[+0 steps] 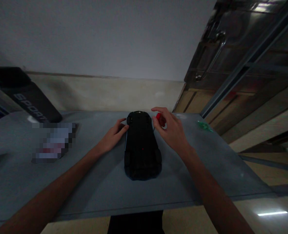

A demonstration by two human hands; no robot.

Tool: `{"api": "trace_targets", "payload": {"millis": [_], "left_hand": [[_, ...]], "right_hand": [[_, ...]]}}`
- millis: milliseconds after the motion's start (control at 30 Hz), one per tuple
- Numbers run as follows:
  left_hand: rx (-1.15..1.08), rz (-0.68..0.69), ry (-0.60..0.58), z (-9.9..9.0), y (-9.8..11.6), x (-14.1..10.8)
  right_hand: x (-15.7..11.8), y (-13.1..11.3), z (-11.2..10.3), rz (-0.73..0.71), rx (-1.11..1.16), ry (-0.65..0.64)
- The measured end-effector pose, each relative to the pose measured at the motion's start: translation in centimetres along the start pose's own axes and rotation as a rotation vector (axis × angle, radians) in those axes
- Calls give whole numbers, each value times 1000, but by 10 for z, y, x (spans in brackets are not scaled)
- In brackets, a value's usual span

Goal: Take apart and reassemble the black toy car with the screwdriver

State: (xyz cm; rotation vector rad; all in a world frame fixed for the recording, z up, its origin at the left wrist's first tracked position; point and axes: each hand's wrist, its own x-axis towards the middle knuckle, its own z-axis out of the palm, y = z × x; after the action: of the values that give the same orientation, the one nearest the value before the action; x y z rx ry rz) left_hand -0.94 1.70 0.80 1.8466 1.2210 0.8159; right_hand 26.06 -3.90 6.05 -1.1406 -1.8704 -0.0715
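A black toy car (142, 139) lies upside down on the grey table, its underside and wheels facing up. My left hand (113, 135) is at its left side, thumb and fingers against the edge near a far wheel. To the right of the car, my right hand (170, 128) is closed around a small screwdriver (158, 116) with a red handle. A thin dark shaft points down from it beside the car. The fingers hide part of the handle, and I cannot tell whether the tip touches anything.
A blurred-out flat object (53, 143) lies on the table (97, 191) at left. Behind it leans a dark bottle-like object marked SPORT (34, 100). A green scrap (204, 126) is near the right edge. A wall (110, 92) stands behind, and metal frame bars (227, 87) rise at right.
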Motion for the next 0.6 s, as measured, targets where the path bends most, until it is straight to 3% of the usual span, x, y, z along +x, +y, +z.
{"api": "trace_targets", "payload": {"millis": [600], "left_hand": [[4, -3, 8, 0, 5, -1]], "right_hand": [[0, -2, -2, -73, -26, -15]]}}
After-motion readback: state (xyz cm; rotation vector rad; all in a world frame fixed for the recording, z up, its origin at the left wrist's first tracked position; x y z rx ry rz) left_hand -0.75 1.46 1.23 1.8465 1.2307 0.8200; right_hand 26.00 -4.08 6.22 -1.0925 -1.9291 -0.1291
